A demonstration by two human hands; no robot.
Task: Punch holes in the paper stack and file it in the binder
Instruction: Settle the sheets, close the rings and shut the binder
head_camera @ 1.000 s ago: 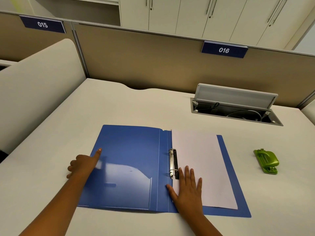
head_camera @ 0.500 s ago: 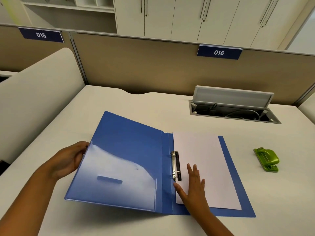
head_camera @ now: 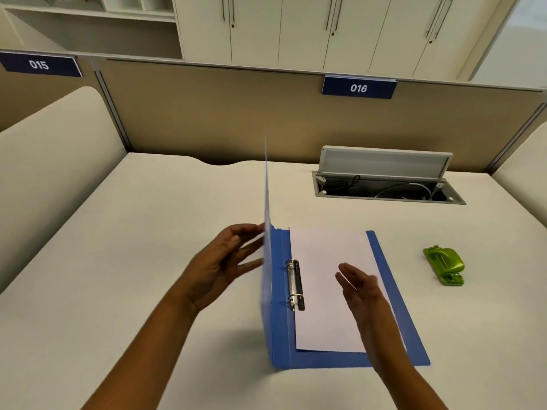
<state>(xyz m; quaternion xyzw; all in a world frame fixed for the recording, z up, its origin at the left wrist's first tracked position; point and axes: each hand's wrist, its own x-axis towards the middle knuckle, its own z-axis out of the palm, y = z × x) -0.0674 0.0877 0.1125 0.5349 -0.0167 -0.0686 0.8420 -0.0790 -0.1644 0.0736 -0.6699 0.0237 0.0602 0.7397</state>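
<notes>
A blue binder (head_camera: 331,360) lies on the counter (head_camera: 148,261), its front cover (head_camera: 267,232) raised upright and seen edge-on. A white paper stack (head_camera: 325,279) rests flat on the back cover, threaded on the metal ring clip (head_camera: 295,284) by the spine. A green hole punch (head_camera: 445,264) sits well apart to the right.

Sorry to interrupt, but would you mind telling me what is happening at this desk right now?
A person is closing a blue ring binder on the beige desk. The left hand pushes its front cover, which stands roughly upright. The right hand hovers open above the white paper stack that sits on the metal rings. A green hole punch lies apart to the right.
</notes>
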